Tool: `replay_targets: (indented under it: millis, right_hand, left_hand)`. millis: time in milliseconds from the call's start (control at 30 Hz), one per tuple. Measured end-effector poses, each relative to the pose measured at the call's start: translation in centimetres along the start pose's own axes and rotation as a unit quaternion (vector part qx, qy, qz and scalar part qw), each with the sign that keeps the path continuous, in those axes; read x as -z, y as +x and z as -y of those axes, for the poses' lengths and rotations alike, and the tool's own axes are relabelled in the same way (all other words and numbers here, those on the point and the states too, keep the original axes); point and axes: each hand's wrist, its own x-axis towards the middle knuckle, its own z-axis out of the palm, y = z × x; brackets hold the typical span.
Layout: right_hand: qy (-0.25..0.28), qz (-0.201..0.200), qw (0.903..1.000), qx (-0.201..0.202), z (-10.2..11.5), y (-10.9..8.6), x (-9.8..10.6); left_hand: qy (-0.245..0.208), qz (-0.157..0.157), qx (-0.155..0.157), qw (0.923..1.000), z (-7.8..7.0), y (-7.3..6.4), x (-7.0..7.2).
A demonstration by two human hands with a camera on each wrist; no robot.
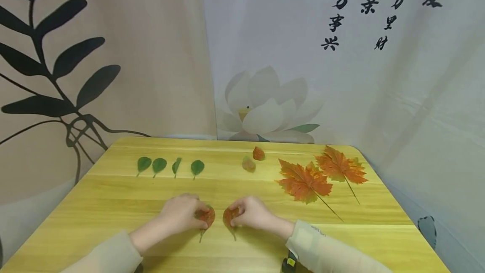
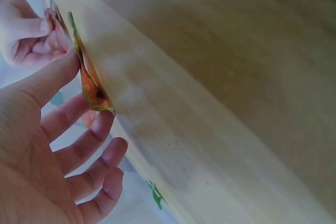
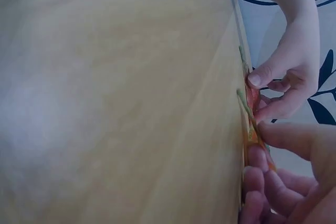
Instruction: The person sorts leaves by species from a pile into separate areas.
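My left hand [image 1: 184, 212] pinches a small orange-red leaf [image 1: 208, 217] between thumb and fingers near the front middle of the table. In the left wrist view this leaf [image 2: 93, 85] shows a dark spot and a curled green edge, its stem pointing away from the fingertips. Just to the right, my right hand [image 1: 253, 212] pinches a second orange-red leaf [image 1: 228, 218] by its right side. Both leaves have their stems toward the table's near side, with a narrow gap between them. In the right wrist view the fingers partly cover the right-hand leaf [image 3: 253, 132].
Several small green leaves, one of them a narrow leaf [image 1: 176, 167], lie in a row at the back left. A red leaf [image 1: 258, 153] and a greenish-brown leaf [image 1: 249, 164] lie back centre. Two large maple leaves, a nearer one [image 1: 303, 181] and a farther one [image 1: 339, 164], overlap at the right.
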Motion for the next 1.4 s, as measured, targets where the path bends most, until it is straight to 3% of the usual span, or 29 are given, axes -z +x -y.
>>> replay_targets:
  millis: [233, 333, 567, 900, 1167, 1300, 1400]
  right_hand:
    - [-0.093, 0.017, 0.9953, 0.022, 0.0, 0.1, 0.2]
    - [-0.104, 0.025, 0.994, 0.022, 0.0, 0.1, 0.3]
    - [-0.091, 0.041, 0.9949, 0.018, -0.2, 0.2, 0.6]
    - [-0.036, 0.051, 0.9979, 0.016, 0.2, 0.3, 1.3]
    - [-0.031, 0.055, 0.9976, 0.028, 0.7, 0.3, 2.0]
    - [-0.045, 0.039, 0.9974, 0.04, 0.8, 0.5, 3.4]
    - [-0.071, 0.009, 0.9967, 0.039, 1.0, 0.7, 5.4]
  left_hand:
    - [0.002, -0.007, -0.003, 1.0, -0.2, 0.0, 0.3]
    - [0.002, -0.014, -0.006, 0.9999, -0.3, 0.0, 0.3]
    - [0.0, -0.015, -0.008, 0.9999, -0.3, -0.1, 0.6]
    - [-0.027, 0.006, -0.005, 0.9996, -0.4, 0.0, 2.2]
    - [-0.027, 0.007, -0.002, 0.9996, -0.6, 0.1, 2.7]
    - [-0.047, 0.0, 0.012, 0.9988, -0.9, 0.9, 3.3]
    - [-0.075, -0.016, 0.014, 0.9969, -1.2, 2.5, 4.2]
